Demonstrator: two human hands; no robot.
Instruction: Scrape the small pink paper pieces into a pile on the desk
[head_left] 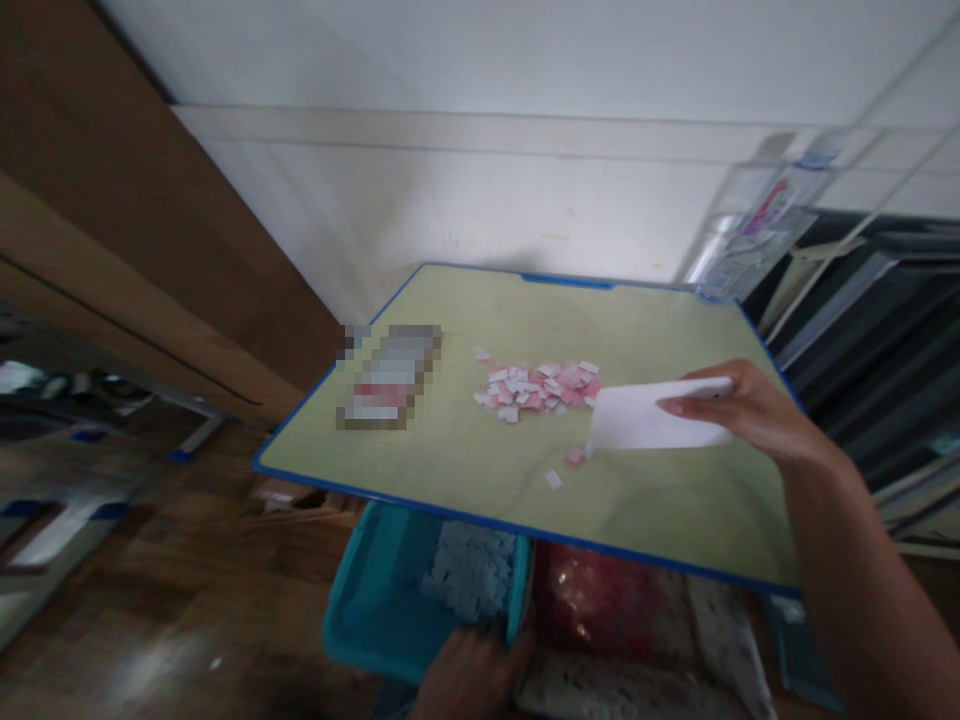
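Observation:
My right hand [757,410] is closed on a flat white card [637,415], thumb on its near face, and holds it over the right part of the tabletop. The card's left edge is beside a loose heap of small pink and white paper-like squares [536,390]. Two squares lie apart in front of the heap, one pink [574,457] and one white [553,480]. Below the table's front edge, my left hand [472,675] grips the near right rim of a teal plastic basin [367,590]. Pale small pieces [472,570] fill the basin's right part. Some left fingertips are in shadow.
The pale green folding table [450,310] has a blue edge and stands against a white wall. A blurred-out flat object [390,375] lies on its left side. A clear plastic bottle [772,220] stands at the back right corner. A red bag [600,600] lies beside the basin.

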